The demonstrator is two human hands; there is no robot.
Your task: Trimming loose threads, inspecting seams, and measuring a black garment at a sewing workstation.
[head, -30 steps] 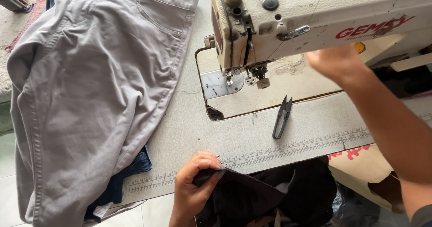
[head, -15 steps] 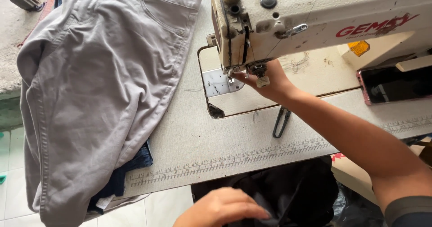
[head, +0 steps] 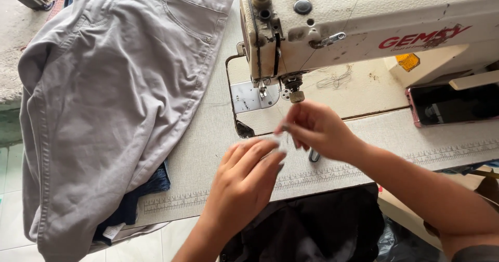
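Both hands meet near the cream sewing machine (head: 364,28): left hand (head: 247,176) and right hand (head: 317,129) pinch a small white piece (head: 281,143); grey trousers (head: 114,101) lie left, black cloth (head: 306,231) near.

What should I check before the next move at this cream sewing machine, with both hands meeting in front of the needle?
1. Both hands clear of the needle: ok; left hand and right hand sit in front of the cream sewing machine.
2. Small pale piece pinched between the fingertips: ok.
3. Thread through the needle: cannot tell.
4. Grey trousers off the metal needle plate: ok.
5. Dark snips within reach: ok, partly hidden under the right hand.
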